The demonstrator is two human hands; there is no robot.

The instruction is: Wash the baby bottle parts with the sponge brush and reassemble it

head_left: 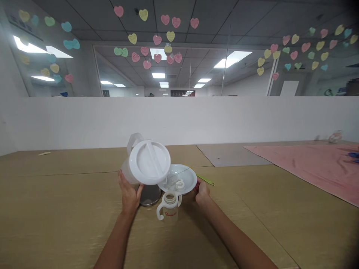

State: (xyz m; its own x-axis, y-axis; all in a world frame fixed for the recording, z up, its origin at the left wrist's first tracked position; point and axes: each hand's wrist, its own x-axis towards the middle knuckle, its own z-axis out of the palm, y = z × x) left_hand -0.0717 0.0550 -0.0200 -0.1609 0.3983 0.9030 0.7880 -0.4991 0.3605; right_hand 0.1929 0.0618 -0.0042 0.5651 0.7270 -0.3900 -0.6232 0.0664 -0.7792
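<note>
Tan counter (70, 209): L hand (128, 196) w/ grip part-open round tilted lidded jug (150, 162), prob. bulky, stiff, slick, best held by handle (134, 141); then bowl (189, 180), R hand (203, 192) w/ grip curled at rim, can't tell if pinching

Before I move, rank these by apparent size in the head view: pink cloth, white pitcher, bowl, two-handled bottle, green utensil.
Largest to smallest:
1. Pink cloth, though cut off at the frame edge
2. White pitcher
3. Bowl
4. Two-handled bottle
5. Green utensil
</note>
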